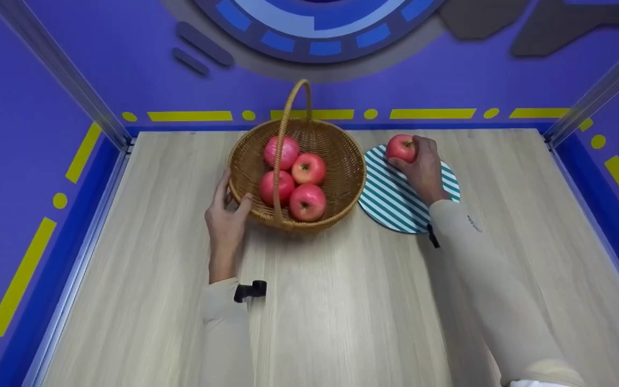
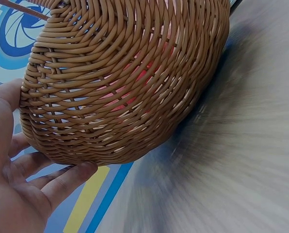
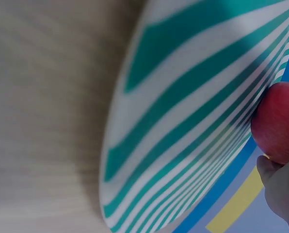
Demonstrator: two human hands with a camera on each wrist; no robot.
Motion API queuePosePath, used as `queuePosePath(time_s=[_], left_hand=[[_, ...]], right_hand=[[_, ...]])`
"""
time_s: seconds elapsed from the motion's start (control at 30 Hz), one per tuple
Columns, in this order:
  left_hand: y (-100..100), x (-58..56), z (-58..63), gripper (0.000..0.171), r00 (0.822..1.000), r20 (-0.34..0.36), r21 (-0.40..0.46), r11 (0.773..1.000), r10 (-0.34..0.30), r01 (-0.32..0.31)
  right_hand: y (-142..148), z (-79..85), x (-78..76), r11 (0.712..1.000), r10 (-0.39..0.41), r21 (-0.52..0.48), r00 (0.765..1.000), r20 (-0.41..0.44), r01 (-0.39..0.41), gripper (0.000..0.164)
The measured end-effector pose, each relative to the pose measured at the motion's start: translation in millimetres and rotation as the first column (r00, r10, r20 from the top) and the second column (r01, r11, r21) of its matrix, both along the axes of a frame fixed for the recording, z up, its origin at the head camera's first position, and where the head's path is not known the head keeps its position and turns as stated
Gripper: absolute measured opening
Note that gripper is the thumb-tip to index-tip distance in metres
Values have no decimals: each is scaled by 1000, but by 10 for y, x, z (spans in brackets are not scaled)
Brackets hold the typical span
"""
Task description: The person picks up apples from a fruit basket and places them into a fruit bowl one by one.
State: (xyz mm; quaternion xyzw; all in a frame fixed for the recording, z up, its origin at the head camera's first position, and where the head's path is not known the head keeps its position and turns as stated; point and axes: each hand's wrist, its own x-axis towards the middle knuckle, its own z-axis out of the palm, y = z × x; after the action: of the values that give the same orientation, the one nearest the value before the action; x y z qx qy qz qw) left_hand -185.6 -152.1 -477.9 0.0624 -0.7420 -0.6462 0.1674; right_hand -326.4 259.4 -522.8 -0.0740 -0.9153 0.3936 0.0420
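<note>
A wicker basket [image 1: 336,156] with a tall arched handle stands at the back middle of the table, and several red apples [image 1: 308,202] lie inside it. My left hand [image 1: 227,220] grips the basket's left side, thumb over the rim and fingers along the outer weave [image 2: 110,87]. To the right, my right hand [image 1: 425,169] holds one red apple [image 1: 400,148] between thumb and fingers at the far edge of a round green-and-white striped mat [image 1: 395,199]. In the right wrist view this apple [image 3: 278,121] overlaps the mat's far edge.
The pale wood table [image 1: 331,301] is enclosed by blue-purple panels with yellow dashes [image 1: 189,115] at the back and both sides. The striped mat lies close beside the basket's right side. The basket handle rises high above the apples.
</note>
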Motion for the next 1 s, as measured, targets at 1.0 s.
queuePosePath(time_s=[1.0], left_hand=[[-110,-173,-399,69,998,-59,-9,1000,-5,5]], right_hand=[[-339,278,448,995,66,-60,958,-278,-86,76]])
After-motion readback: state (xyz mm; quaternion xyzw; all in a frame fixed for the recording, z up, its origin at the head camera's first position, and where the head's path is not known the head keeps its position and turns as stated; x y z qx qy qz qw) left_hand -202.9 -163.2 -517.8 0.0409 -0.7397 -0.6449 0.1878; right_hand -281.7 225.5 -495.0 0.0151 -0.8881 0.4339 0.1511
